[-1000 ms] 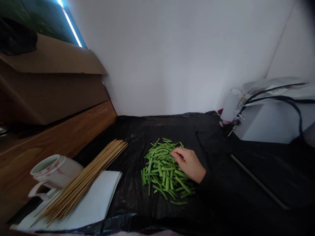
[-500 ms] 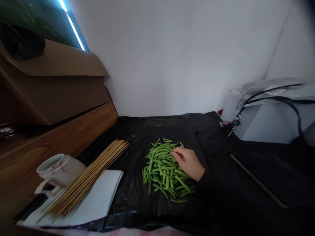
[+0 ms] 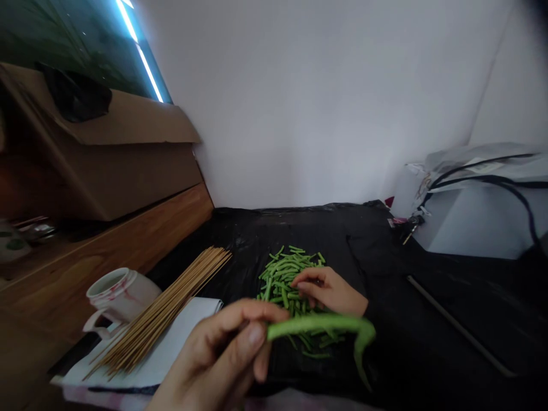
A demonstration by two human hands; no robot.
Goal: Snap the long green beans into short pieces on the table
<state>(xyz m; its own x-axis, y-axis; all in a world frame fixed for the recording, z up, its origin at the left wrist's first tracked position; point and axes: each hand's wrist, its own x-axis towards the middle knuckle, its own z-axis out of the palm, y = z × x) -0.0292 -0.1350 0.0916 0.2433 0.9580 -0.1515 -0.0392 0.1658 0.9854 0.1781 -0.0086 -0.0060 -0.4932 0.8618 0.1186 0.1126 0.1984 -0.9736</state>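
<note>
In the foreground, my left hand (image 3: pixel 233 342) pinches one end of a long green bean (image 3: pixel 317 324) between thumb and fingers. The bean points to the right, and its far end bends sharply downward. Behind it lies a pile of cut green bean pieces (image 3: pixel 285 265), partly hidden by my hands and the held bean. Over the right side of the pile, my right hand (image 3: pixel 329 288) has its fingers curled and the thumb close to the index fingertip. Whatever sits between those fingertips, if anything, is too small to make out.
Thin wooden sticks (image 3: pixel 171 302) lie across a folded white sheet (image 3: pixel 192 319) at left, beside a tipped mug (image 3: pixel 128 297). A cardboard box (image 3: pixel 128 171) stands behind them. Black plastic sheeting (image 3: pixel 240 234) covers the surface. At right are a dark strip (image 3: pixel 458 325) and a pale container (image 3: pixel 475 217) with cables.
My left hand has come into view at the bottom, gripping the long bean. My right hand stays over the pile. The whole view has shifted slightly, with things appearing further right and lower.
</note>
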